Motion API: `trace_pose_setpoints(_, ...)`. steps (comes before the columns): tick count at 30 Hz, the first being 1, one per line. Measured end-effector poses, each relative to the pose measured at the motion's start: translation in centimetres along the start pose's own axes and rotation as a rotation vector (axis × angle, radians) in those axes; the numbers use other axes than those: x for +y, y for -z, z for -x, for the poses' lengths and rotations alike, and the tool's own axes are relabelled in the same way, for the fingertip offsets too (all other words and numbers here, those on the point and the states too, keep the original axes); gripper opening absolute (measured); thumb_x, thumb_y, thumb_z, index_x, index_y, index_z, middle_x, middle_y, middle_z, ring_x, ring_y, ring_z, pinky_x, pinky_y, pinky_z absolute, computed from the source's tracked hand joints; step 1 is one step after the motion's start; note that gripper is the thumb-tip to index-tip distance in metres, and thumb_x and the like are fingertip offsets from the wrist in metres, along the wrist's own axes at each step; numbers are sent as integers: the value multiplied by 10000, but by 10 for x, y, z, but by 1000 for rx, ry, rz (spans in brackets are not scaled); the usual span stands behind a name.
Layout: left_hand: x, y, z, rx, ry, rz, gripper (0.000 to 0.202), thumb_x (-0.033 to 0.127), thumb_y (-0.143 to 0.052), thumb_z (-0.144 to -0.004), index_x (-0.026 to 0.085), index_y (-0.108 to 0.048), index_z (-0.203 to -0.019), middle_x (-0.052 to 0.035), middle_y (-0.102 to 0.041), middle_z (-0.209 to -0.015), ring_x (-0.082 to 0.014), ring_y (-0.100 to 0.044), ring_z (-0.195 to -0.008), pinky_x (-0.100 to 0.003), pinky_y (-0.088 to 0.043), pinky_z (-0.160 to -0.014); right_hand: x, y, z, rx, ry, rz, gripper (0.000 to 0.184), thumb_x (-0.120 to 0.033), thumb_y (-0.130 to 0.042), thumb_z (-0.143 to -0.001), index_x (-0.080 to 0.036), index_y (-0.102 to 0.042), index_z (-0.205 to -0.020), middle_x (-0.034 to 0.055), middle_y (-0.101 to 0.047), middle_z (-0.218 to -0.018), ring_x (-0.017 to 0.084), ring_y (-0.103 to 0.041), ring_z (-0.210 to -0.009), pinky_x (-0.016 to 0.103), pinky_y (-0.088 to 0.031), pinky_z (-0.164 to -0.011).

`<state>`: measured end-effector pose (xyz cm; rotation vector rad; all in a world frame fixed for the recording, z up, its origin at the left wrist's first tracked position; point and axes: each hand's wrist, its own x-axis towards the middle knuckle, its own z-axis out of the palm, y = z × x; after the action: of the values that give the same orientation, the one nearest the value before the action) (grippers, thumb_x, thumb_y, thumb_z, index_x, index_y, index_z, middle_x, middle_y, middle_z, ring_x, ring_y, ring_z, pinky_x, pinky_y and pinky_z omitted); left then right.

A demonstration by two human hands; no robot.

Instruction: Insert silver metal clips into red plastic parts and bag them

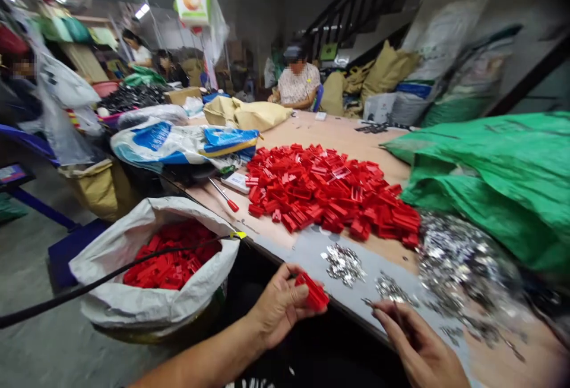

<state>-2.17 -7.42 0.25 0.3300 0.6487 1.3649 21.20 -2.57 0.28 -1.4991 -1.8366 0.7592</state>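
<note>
My left hand (280,305) is closed round a small stack of red plastic parts (314,293), held just off the near edge of the wooden table (338,132). My right hand (418,346) rests at the table edge to the right, fingers pinched on a thin metal piece (369,303). Small heaps of shiny metal clips (342,264) lie just beyond both hands. A big pile of red plastic parts (329,192) covers the middle of the table.
A white sack (133,305) with more red parts stands left of the table, a black cable across it. A green sack (494,180) fills the right side. A red-handled screwdriver (225,196) lies by the pile. Other people sit at the far end and left.
</note>
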Motion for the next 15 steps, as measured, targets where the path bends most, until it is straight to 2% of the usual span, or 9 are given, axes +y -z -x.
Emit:
trace_pose_setpoints(3, 2, -5, 0, -14, -107, -136, 409, 172, -790, -692, 192, -481, -960, -93, -731, -1002, -181, -703, -827, -318, -516, -801, -29, -4, 9, -36, 0, -86, 347, -530, -564, -799, -205, -644, -894, 38, -696, -810, 166, -644, -697, 199, -507, -604)
trace_pose_setpoints(6, 0, -5, 1, -13, -180, -291, 386, 157, -789, -689, 191, -527, -971, -73, -727, -1048, -150, -692, -865, -267, -513, -822, -42, -8, 16, -69, 26, -65, 285, -479, -543, -848, -210, -627, -891, 6, -648, -708, 121, -548, -547, 200, -451, -515)
trace_pose_setpoints(10, -2, 1, 1, -32, -280, -558, 330, 199, -761, -730, 202, -615, -1026, -48, -712, -1090, -166, -671, -970, -275, -512, -885, -53, -14, 19, -105, 81, -62, 210, -415, -532, -886, -222, -616, -897, 0, -652, -736, 123, -572, -600, 209, -446, -556)
trace_pose_setpoints(15, 0, 9, 2, -57, -492, -954, 357, 226, -712, -785, 253, -633, -1132, -33, -692, -1143, -197, -631, -1091, -319, -494, -965, -68, -24, 15, -199, 174, -52, 137, -319, -503, -920, -227, -602, -893, 0, -660, -804, 124, -597, -681, 224, -451, -634)
